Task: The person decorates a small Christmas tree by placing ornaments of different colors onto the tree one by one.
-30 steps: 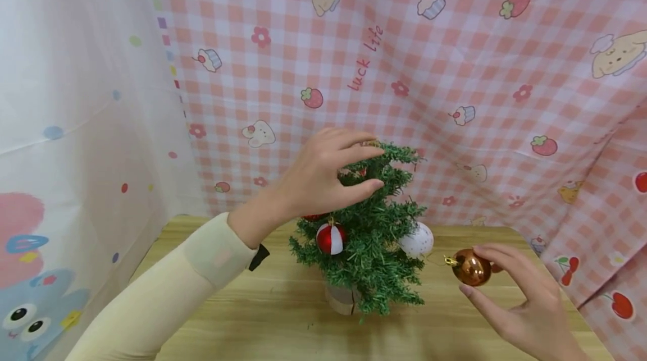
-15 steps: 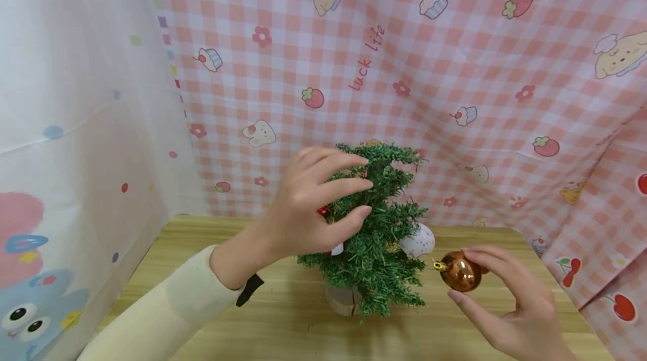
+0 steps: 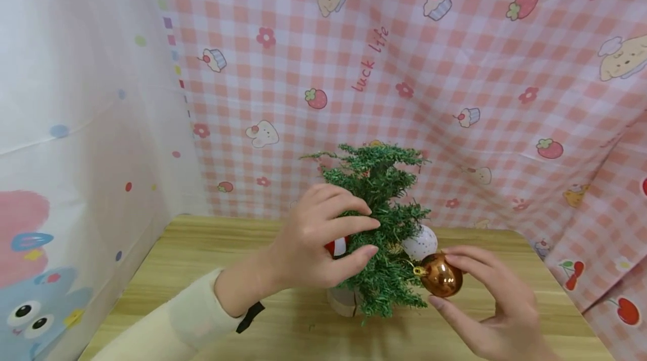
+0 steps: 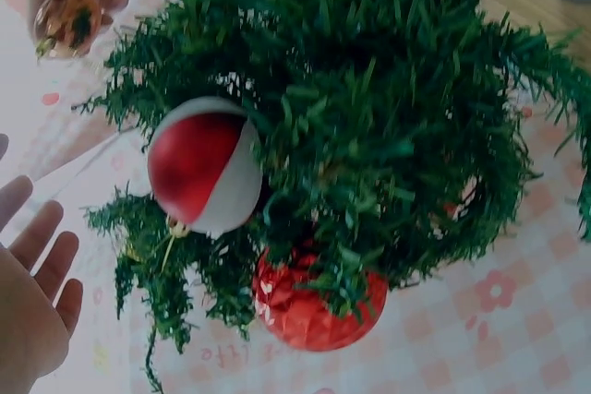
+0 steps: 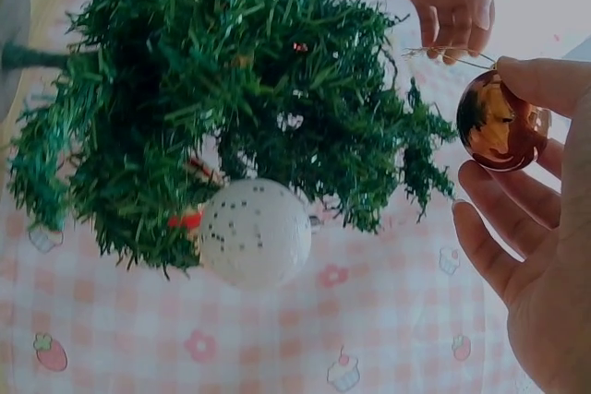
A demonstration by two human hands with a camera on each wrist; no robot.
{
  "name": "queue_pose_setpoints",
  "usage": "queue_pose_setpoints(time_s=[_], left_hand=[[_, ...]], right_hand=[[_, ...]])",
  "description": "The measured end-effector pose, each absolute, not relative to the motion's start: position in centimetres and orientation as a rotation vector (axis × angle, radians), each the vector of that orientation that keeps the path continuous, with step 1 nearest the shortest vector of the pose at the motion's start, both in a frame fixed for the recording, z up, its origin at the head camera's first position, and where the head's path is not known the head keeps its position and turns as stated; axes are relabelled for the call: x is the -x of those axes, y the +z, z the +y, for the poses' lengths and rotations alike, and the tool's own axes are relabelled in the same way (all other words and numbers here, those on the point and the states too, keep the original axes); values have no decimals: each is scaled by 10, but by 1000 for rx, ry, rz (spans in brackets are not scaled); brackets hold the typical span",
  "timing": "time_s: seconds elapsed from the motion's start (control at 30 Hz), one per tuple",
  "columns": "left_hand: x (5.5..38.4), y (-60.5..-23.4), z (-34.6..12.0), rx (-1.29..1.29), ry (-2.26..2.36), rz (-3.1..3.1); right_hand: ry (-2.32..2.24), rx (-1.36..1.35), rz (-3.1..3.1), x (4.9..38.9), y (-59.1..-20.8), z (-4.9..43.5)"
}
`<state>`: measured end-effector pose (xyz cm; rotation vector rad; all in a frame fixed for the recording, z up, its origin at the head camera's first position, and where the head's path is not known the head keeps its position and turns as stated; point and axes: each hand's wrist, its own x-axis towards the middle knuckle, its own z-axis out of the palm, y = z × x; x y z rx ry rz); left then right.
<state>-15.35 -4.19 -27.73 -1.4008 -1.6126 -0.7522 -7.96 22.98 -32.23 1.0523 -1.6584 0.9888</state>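
Observation:
A small green Christmas tree (image 3: 389,220) stands on the table. My right hand (image 3: 497,302) pinches a shiny copper-coloured bauble (image 3: 442,275) between thumb and fingers, its gold cap pointing left at the tree's lower right branches. In the right wrist view, a thin wire loop runs from the cap. My left hand (image 3: 323,240) is in front of the tree's left side, fingers spread and gently bent, holding nothing. Partly behind it hangs a red and white bauble (image 4: 205,165). A red faceted bauble (image 4: 319,306) hangs nearby in the left wrist view. A white speckled bauble (image 5: 256,233) hangs on the right side.
The tree's pale round base (image 3: 342,301) rests on the wooden table (image 3: 202,248). Behind rises a pink checked cloth (image 3: 283,69) with cartoon prints; a white printed cloth (image 3: 101,69) hangs at the left.
My left hand has come down from the treetop to the middle branches. The right hand has carried the copper-coloured bauble left, up close to the tree.

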Motion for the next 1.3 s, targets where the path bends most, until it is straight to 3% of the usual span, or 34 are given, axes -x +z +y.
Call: queue_pose_setpoints(time_s=[0.57,1.3], left_hand=[[142,-301,-36,1510,-758,-1650],[143,-312,-42,1379,-962,-1686]], right_hand=[[1040,-1137,-1623,75,-320,205],[980,-1080,-1771,92,-336,206]])
